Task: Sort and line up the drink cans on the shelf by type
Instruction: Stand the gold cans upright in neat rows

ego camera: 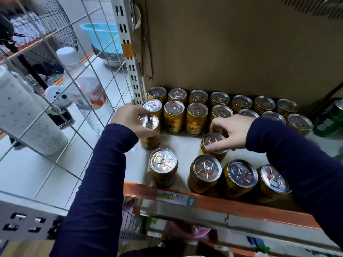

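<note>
Several gold Red Bull cans stand on a white shelf (187, 143) in two back rows, with looser ones near the front edge. My left hand (130, 118) grips the top of a gold can (151, 139) at the shelf's left side, just in front of the second row. My right hand (231, 133) pinches the rim of another gold can (213, 145) in the middle of the shelf. A lone can (163, 166) stands front left; three more (240, 176) line the front edge. A green can (332, 117) stands at the far right.
A brown cardboard panel (232, 43) backs the shelf. A white wire grid (61, 86) bounds the left side; behind it are a water bottle (87, 91), a white flask (27, 115) and a blue basin (104, 37). An orange rail (232, 204) with a label runs along the front.
</note>
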Demonstrator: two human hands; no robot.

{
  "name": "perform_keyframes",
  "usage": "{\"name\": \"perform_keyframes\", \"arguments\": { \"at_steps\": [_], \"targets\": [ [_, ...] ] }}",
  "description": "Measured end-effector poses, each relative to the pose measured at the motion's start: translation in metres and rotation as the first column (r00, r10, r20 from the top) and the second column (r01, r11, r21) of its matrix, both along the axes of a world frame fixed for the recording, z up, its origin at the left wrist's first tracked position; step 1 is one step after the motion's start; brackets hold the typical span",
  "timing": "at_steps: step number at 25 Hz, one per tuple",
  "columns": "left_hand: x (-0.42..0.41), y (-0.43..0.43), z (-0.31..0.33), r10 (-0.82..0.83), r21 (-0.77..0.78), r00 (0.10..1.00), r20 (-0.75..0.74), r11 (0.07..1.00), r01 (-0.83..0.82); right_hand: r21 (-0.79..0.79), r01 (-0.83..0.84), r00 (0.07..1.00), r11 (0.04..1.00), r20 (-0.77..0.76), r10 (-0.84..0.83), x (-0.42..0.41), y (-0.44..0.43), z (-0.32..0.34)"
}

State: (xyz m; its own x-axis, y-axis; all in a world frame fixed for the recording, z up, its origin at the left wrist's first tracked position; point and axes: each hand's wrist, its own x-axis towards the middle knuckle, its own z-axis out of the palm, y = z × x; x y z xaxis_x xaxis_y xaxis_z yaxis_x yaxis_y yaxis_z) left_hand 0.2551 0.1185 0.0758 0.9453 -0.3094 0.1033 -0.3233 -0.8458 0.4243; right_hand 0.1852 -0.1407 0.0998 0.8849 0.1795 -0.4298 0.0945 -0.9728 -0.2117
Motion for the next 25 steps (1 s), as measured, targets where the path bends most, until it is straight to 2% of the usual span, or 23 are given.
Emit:
{"name": "perform_keyframes", "arguments": {
  "at_steps": [3,5,7,9,13,16,19,21,23,25],
  "targets": [
    [0.005,0.002,-0.002,0.019,-0.018,1.0,-0.011,1.0,-0.02,-0.004,0.054,0.999,0.999,0.003,-0.054,-0.001,0.007,0.002],
    [0.005,0.005,-0.006,0.02,-0.063,0.999,-0.037,0.998,-0.022,-0.083,0.051,0.998,0.995,0.034,-0.049,-0.001,0.015,0.003],
    [0.006,0.007,-0.008,0.016,-0.1,0.998,-0.06,0.995,-0.022,-0.152,0.052,0.99,0.987,0.139,-0.03,0.003,0.024,0.0],
    [0.005,0.007,-0.01,0.011,-0.101,0.998,-0.061,0.995,-0.017,-0.118,0.061,0.967,0.991,0.251,-0.029,0.011,0.034,-0.001],
    [-0.004,0.009,-0.015,0.043,-0.155,0.998,0.055,0.987,-0.034,0.082,0.115,0.937,0.99,0.321,-0.136,0.032,0.069,0.002],
    [-0.011,0.012,-0.017,0.066,-0.214,0.984,0.166,0.976,-0.029,0.071,0.086,0.922,0.994,0.371,-0.106,0.042,0.093,-0.005],
    [-0.019,0.013,-0.01,0.067,-0.338,0.961,0.27,0.941,0.029,0.08,0.1,0.927,0.992,0.354,-0.122,0.044,0.098,-0.014],
    [-0.027,0.011,-0.004,-0.03,-0.336,0.952,0.305,0.932,0.137,0.117,0.122,0.92,0.986,0.359,-0.157,0.036,0.093,-0.014],
    [-0.035,0.007,-0.001,-0.26,-0.161,0.946,0.195,0.943,0.292,0.154,0.096,0.917,0.983,0.371,-0.147,0.016,0.081,-0.01],
    [-0.041,0.002,0.001,-0.432,0.071,0.893,-0.125,0.894,0.442,0.138,0.016,0.968,0.99,0.246,-0.05,-0.014,0.064,-0.004]
  ]
}}
